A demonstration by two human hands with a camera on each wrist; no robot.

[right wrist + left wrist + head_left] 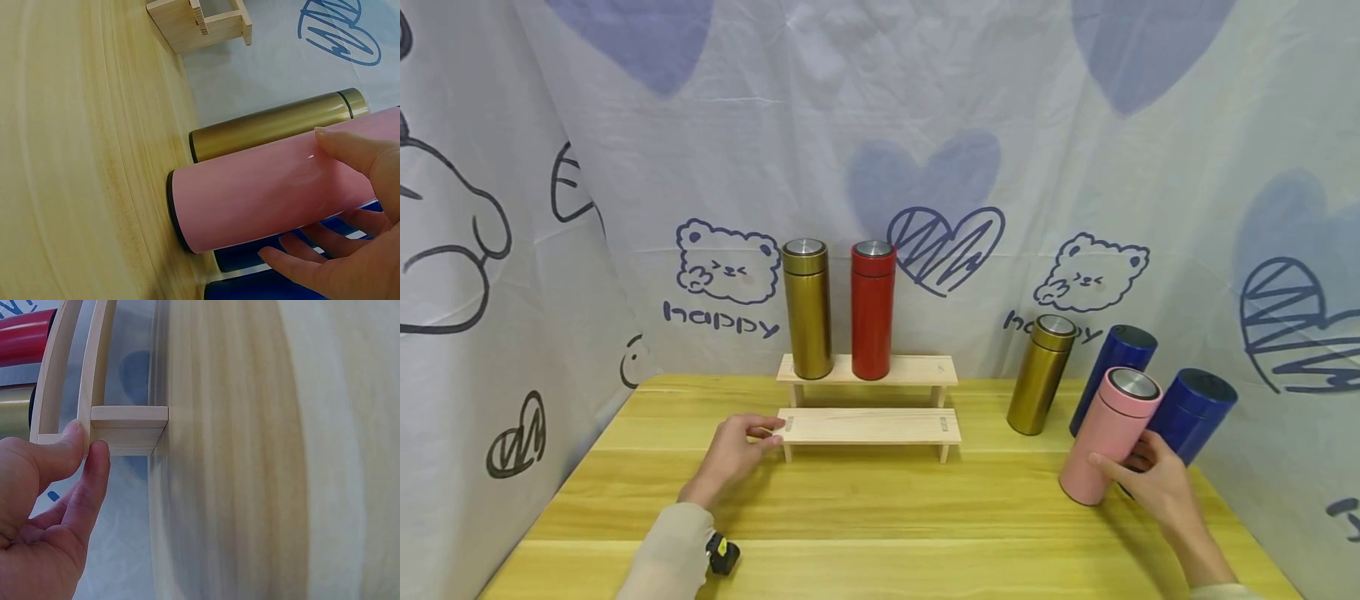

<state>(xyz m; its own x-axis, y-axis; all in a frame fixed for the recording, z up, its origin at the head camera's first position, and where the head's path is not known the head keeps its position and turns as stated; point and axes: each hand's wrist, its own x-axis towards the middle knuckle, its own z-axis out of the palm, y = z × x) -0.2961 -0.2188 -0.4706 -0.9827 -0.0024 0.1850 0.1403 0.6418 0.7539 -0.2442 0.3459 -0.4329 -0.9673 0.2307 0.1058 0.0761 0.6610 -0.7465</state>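
Though silver-capped, pink flask (1110,437) stands tilted.

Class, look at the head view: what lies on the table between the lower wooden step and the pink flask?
In the head view, one gold flask stands between the lower wooden step and the pink flask, slightly behind their line; the table there is otherwise bare.

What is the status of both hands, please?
Left hand pinches lower shelf end. Right hand grips pink flask, standing on table. Two blue flasks close behind it.
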